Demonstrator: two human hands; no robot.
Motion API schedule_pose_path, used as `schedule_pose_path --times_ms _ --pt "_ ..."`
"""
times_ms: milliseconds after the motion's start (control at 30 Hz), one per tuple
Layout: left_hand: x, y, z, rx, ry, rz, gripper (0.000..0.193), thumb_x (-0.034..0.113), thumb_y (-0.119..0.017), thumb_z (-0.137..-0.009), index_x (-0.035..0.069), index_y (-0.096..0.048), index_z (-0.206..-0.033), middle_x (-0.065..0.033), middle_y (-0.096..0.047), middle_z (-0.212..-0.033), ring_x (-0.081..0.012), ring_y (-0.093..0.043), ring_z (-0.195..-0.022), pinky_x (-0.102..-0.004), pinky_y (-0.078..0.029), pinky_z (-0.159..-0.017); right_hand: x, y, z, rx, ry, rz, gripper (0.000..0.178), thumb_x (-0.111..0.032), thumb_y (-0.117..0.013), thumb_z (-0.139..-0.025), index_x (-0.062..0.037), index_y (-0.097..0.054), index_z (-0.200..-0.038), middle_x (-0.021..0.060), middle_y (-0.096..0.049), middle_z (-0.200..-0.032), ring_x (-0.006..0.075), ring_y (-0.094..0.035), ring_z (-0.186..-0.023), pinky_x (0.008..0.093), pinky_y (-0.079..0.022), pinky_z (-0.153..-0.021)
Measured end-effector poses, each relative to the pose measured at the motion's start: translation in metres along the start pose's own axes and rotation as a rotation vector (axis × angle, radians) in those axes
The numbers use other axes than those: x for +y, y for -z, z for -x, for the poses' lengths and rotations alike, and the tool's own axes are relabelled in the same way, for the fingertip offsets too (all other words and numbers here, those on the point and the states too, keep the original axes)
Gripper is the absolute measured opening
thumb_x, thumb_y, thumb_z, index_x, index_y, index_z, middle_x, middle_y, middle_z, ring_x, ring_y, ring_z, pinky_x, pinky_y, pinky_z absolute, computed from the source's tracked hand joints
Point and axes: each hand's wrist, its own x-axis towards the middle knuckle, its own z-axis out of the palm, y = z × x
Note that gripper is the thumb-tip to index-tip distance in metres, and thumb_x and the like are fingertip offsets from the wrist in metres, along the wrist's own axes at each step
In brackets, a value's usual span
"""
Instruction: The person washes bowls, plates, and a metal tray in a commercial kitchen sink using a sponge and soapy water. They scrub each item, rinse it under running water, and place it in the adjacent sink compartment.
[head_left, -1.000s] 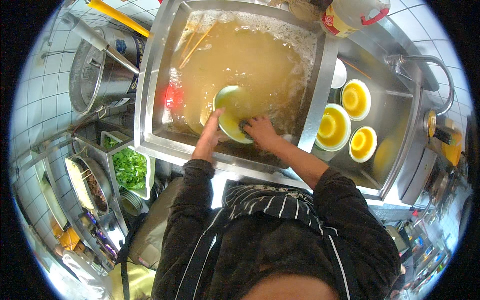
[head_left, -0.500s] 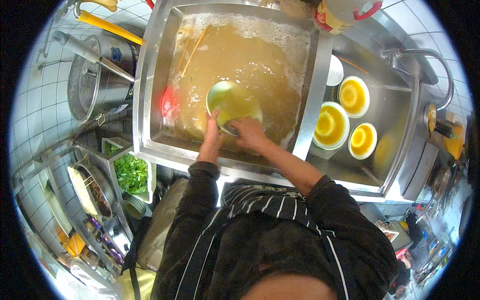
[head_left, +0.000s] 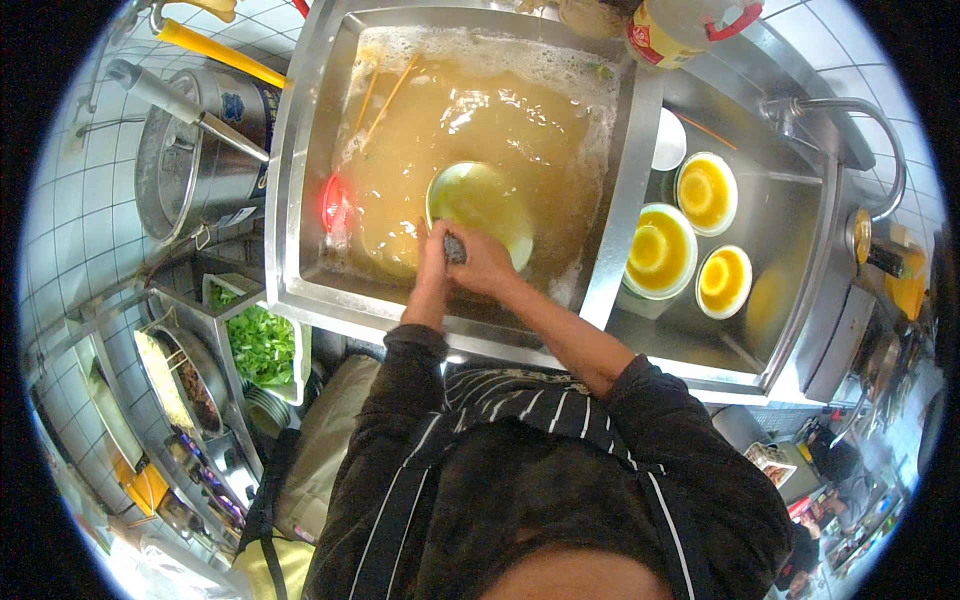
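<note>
A white bowl lies tilted, partly under the cloudy brown water in the left sink basin. At its near left rim, my left hand grips the bowl, fingers mostly hidden. My right hand is closed round a dark grey scouring pad at the bowl's near edge, right beside the left hand. Two chopsticks stick out of the water at the far left. Against the left wall floats a red object whose kind I cannot make out.
The right basin holds several white bowls with yellowish liquid, under a curved tap. A large jug with a red handle stands behind. Left are a steel pot and a tray of chopped greens.
The bowl has shifted slightly right. My right hand has come from inside the bowl back to its near rim beside my left hand, and the grey scouring pad now shows.
</note>
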Motion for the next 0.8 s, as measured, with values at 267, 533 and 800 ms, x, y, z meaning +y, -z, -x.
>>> schedule_pose_path --times_ms 267,533,800 --pt "0.039 0.042 -0.001 -0.224 0.117 -0.116 0.094 0.069 -0.053 -0.076 0.010 -0.025 -0.144 -0.0212 -0.031 -0.141 -0.0357 -0.041 -0.122 -0.0507 -0.049 -0.081 0.026 0.031 0.023 -0.277 0.095 0.450 0.050 -0.018 -0.078 -0.060 -0.0122 -0.063 -0.108 0.0091 -0.063 -0.109 0.0310 -0.058 -0.100 0.0428 -0.045 -0.084" --pt "-0.033 0.127 -0.108 0.577 -0.001 -0.153 0.084 0.042 -0.075 -0.070 0.002 -0.036 -0.133 -0.0113 -0.048 -0.129 -0.0268 -0.051 -0.111 -0.0350 -0.046 -0.086 -0.021 0.136 0.058 0.386 -0.449 -0.923 0.061 -0.006 -0.076 -0.066 0.0003 -0.051 -0.122 0.0136 -0.061 -0.111 0.0265 -0.060 -0.101 0.0385 -0.047 -0.091" --pt "-0.023 0.159 -0.097 0.231 -0.034 -0.289 0.051 0.032 -0.067 -0.075 0.000 -0.057 -0.113 -0.0097 -0.065 -0.093 -0.0208 -0.061 -0.084 -0.0335 -0.049 -0.076 -0.008 0.251 0.182 1.025 -0.327 -0.833 0.058 -0.009 -0.066 -0.072 0.0023 -0.047 -0.126 0.0150 -0.057 -0.115 0.0300 -0.058 -0.104 0.0423 -0.047 -0.091"
